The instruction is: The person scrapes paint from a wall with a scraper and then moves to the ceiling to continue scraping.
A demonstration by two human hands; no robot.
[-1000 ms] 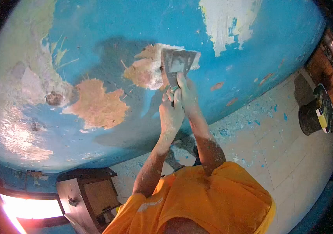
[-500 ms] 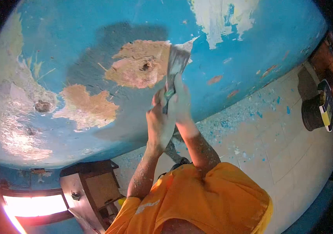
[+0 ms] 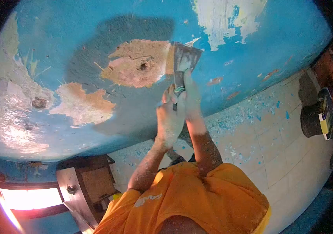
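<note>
A putty knife (image 3: 186, 57) with a broad, dusty metal blade lies against the blue wall (image 3: 135, 111), at the right edge of a bare tan patch (image 3: 139, 64). My left hand (image 3: 170, 119) is closed around its handle. Alongside it, my right hand (image 3: 191, 99) grips the same tool, with fingers reaching up onto the lower blade. A curled flake of paint (image 3: 193, 41) stands out at the blade's top edge. Dust whitens both hands, and part of the handle is hidden by them.
Blue paint chips (image 3: 236, 121) litter the tiled floor (image 3: 283, 156). At the right stands a dark bucket (image 3: 310, 121) beside a yellow-and-black object (image 3: 327, 117). A wooden cabinet (image 3: 96, 183) is at the lower left, near a bright window (image 3: 31, 199). Other peeled patches (image 3: 82, 105) mark the wall.
Both hands and the putty knife have shifted right along the wall. The blade now shows more of its flat face, and more tan surface is bare beside it.
</note>
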